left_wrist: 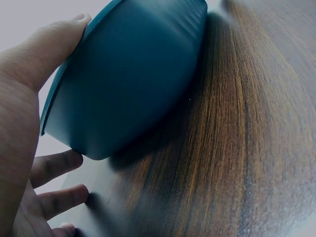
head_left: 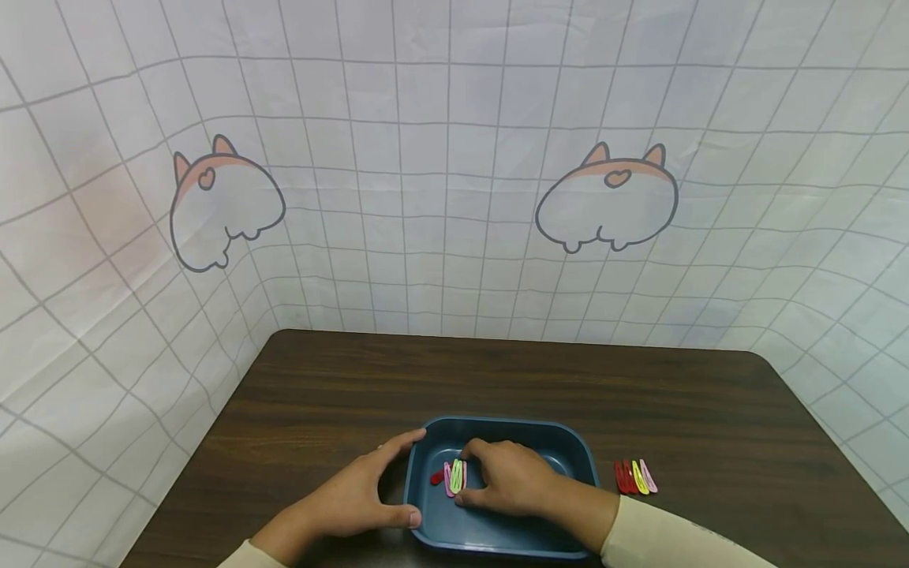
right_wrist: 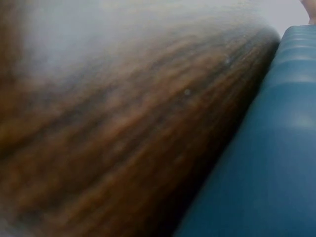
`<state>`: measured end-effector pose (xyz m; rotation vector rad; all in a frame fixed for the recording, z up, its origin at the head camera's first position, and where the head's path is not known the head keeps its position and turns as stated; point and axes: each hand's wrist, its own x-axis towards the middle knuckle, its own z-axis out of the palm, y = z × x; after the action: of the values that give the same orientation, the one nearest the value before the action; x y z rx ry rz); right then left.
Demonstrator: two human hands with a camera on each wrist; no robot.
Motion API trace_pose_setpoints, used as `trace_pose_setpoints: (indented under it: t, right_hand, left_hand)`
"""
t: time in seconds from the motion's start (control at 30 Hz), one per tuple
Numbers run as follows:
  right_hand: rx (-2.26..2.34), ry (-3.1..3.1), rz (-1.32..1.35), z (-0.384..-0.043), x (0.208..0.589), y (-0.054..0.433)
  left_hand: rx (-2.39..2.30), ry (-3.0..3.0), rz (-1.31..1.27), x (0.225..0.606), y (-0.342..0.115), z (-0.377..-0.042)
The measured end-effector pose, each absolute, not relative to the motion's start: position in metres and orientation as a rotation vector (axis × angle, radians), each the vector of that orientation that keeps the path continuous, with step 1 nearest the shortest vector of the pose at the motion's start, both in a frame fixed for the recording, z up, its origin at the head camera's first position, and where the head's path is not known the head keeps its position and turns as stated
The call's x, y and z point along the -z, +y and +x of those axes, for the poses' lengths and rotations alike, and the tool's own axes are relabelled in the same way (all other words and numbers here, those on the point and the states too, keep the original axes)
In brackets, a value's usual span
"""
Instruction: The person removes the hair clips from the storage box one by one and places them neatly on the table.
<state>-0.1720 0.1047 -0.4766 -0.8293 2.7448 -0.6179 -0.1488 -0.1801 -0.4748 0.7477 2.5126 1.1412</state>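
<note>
Several clips [head_left: 457,477] at right fingers [head_left: 478,450] in blue tray [head_left: 511,538]

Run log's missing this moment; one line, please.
left hand: touches blue tray | right hand: at hair clips inside | other clips: on table, right of tray

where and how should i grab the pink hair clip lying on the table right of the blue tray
Probably pinch the pink hair clip by its long edges near the middle, coming from above and the right: it is slim, runs roughly front to back, and ends the row, with tabletop on its right and the yellow hair clip close on its left.
</note>
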Motion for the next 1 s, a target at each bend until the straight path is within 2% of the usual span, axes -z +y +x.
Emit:
trace_pose_setpoints:
  t: [1.0]
  right_hand:
    - [0.685, 2.804, -0.873, -0.169, 0.463, 0.115]
  left_hand:
    - [-1.125, 2.519, 0.744, 0.475, -0.181, -0.149]
